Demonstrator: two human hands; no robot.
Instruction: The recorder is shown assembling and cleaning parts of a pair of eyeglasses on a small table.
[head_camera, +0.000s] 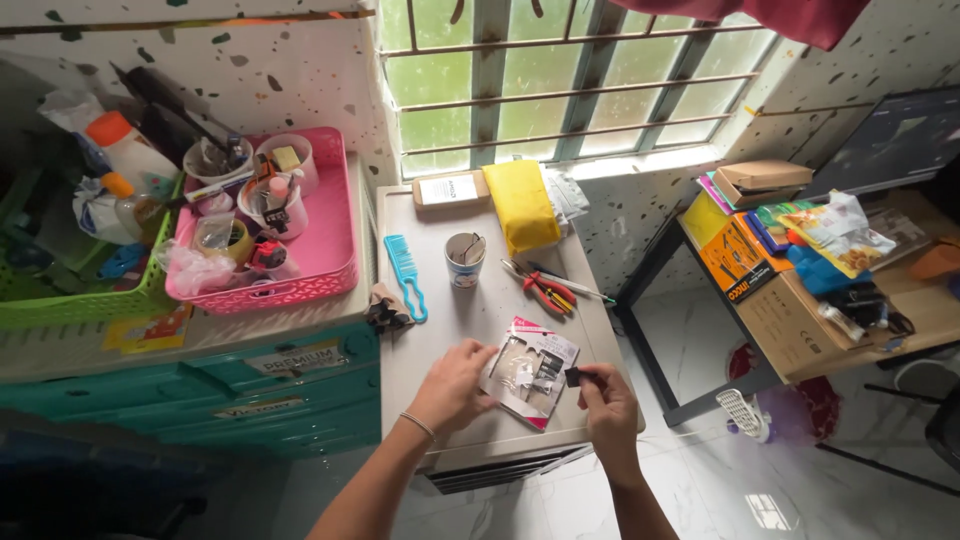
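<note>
A flat blister pack (533, 368) with a pink edge and small dark parts lies near the front of a beige plastic cabinet top (440, 330). My left hand (452, 386) presses on the pack's left side. My right hand (603, 400) pinches a small black piece (573, 377) at the pack's right edge.
On the cabinet top lie red-handled pliers (548, 289), a blue comb (405, 272), a cup (464, 259), a yellow pouch (522, 203) and a small box (448, 189). A pink basket (320, 250) of small items sits at left. A cluttered desk (800, 330) stands at right.
</note>
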